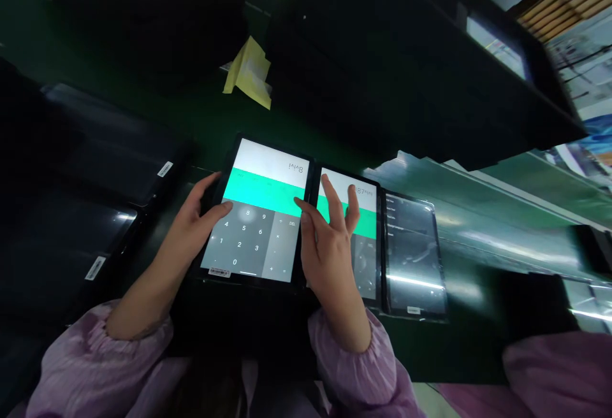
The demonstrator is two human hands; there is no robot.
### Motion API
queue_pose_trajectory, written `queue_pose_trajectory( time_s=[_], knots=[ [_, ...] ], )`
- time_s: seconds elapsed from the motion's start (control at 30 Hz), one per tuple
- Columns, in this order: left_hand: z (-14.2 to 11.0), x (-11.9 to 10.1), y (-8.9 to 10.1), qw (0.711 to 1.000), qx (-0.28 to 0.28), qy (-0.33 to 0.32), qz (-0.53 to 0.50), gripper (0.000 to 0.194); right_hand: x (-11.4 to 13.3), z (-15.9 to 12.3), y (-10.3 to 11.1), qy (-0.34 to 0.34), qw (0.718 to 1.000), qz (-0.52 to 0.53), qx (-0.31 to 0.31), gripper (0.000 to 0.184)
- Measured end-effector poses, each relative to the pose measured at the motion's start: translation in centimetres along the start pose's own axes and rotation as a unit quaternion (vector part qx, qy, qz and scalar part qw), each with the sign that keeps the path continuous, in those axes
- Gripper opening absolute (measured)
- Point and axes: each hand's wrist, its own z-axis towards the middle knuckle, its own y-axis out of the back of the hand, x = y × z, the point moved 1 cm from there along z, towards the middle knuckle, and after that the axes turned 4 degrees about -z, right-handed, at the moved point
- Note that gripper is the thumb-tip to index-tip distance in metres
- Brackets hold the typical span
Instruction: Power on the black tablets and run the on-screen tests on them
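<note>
Three tablets lie side by side on the dark green work surface (pixel 201 115). The left tablet (pixel 261 214) shows a calculator screen with a white top, a teal band and a grey keypad. My left hand (pixel 194 227) grips its left edge, thumb resting on the screen near the keypad. The middle tablet (pixel 366 246) shows the same calculator app. My right hand (pixel 329 239) hovers over it with fingers spread, the fingertips touching its screen. The right tablet (pixel 414 255) shows a dark menu with white text lines.
Dark tablets with white barcode labels are stacked at the left (pixel 95 214). A crumpled yellow paper (pixel 248 74) lies further back. A black shelf or box (pixel 406 67) overhangs the bench behind the tablets. A pink sleeve of another person (pixel 559 373) shows at lower right.
</note>
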Motion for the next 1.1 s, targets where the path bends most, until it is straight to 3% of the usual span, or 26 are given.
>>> queue_pose_trajectory(
  time_s=[0.27, 0.47, 0.63, 0.73, 0.9, 1.0, 1.1],
  knots=[
    [-0.3, -0.1, 0.2, 1.0, -0.021, 0.001, -0.019, 0.062, 1.0, 0.4, -0.6, 0.002, 0.997, -0.026, 0.076, 0.042],
    [-0.3, -0.2, 0.1, 1.0, -0.025, -0.001, -0.016, 0.06, 0.6, 0.4, -0.4, -0.051, 0.997, -0.038, 0.034, 0.043],
    [0.0, 0.2, 0.3, 0.998, -0.039, -0.013, -0.044, 0.051, 1.0, 0.6, -0.7, -0.029, 0.998, -0.021, 0.06, 0.041],
    [0.3, 0.8, 0.7, 0.995, -0.049, -0.035, -0.076, 0.047, 0.6, 0.4, 0.2, -0.028, 0.999, -0.002, 0.029, 0.04],
    [0.7, 1.3, 1.0, 0.991, -0.085, -0.066, -0.074, 0.042, -3.8, -1.9, 2.7, -0.053, 0.992, -0.008, -0.113, 0.035],
    [0.6, 1.0, 0.7, 0.992, -0.101, -0.062, -0.049, 0.04, -7.4, -3.9, 3.9, -0.105, 0.983, -0.037, -0.149, 0.034],
    [0.5, 0.7, 0.1, 0.993, -0.113, -0.017, -0.015, 0.04, -10.1, -5.4, 4.9, -0.136, 0.974, -0.054, -0.173, 0.034]
  ],
)
